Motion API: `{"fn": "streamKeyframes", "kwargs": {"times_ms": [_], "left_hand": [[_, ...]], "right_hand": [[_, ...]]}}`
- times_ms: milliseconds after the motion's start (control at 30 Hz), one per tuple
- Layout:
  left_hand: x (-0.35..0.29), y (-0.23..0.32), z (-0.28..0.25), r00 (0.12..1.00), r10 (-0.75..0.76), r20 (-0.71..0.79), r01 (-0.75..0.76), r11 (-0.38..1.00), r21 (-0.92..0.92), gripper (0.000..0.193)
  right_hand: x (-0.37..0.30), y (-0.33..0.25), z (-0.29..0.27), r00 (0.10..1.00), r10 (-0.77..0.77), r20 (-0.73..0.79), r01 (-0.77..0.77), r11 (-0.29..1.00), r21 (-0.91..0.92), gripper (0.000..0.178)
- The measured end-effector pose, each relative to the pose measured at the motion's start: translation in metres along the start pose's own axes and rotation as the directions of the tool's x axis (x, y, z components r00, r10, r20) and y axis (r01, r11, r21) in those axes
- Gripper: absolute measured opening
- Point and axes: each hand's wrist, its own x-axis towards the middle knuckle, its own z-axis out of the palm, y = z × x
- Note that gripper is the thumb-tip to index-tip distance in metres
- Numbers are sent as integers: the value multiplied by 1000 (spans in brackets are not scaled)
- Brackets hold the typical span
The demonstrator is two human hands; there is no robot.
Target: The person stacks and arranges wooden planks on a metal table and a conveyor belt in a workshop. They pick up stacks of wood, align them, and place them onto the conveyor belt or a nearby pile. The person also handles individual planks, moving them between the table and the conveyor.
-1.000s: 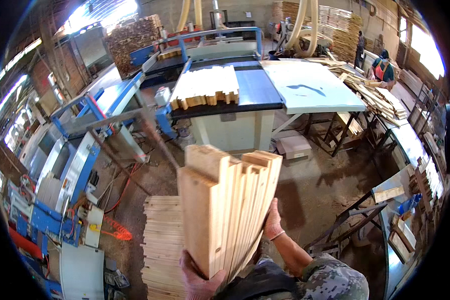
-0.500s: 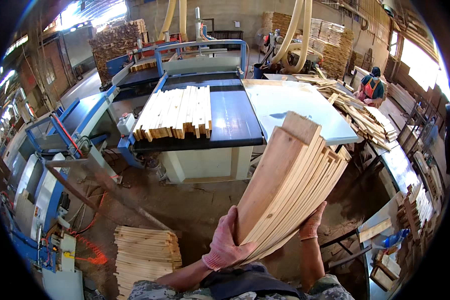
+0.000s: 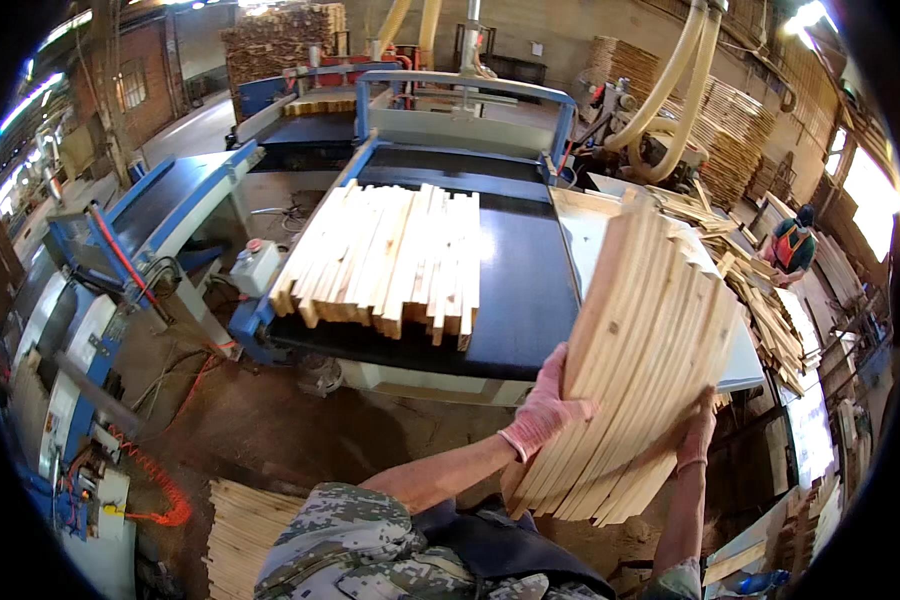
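Between my two gloved hands I hold a thick stack of wooden boards [image 3: 640, 370], tilted with its far end raised over the table at the right. My left hand [image 3: 552, 405], in a pink glove, is pressed against the stack's left side. On the opposite side my right hand [image 3: 698, 430] grips the boards, its fingers partly hidden by them. Ahead to the left, a row of wooden strips [image 3: 385, 255] lies side by side on the black conveyor belt [image 3: 525, 290], with uneven near ends.
A pale table [image 3: 592, 225] adjoins the belt. Loose boards [image 3: 760, 305] lie at right, where a co-worker [image 3: 792, 245] stands. Another board stack [image 3: 245, 535] is at lower left. A blue frame [image 3: 470, 78] spans the belt; a control box [image 3: 257, 265] sits beside it.
The stack in my hands has moved right and turned more upright, its board edges now facing me. My view has shifted, bringing the conveyor and its strips closer.
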Motion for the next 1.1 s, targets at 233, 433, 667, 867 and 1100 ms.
{"fn": "streamKeyframes", "kwargs": {"times_ms": [233, 433, 667, 867, 1100], "left_hand": [[143, -17, -37, 966, -181, -187, 181, 983, -15, 102], [253, -54, -87, 833, -443, -331, 432, 895, -109, 91], [325, -74, -161, 805, -347, -480, 525, 793, 308, 82], [375, 36, -140, 905, -101, -414, 400, -134, 907, 92], [312, 15, -164, 948, 49, -315, 314, -325, 892, 86]], "right_hand": [[144, 18, 103, 980, 24, 200, 55, 922, -383, 52], [213, 18, 200, 911, 234, 339, 85, 699, -710, 58], [266, 24, 287, 844, 278, 458, 201, 628, -751, 62], [277, 41, 347, 725, 295, 623, 219, 758, -614, 66], [257, 50, 384, 621, 300, 724, 408, 666, -625, 82]]}}
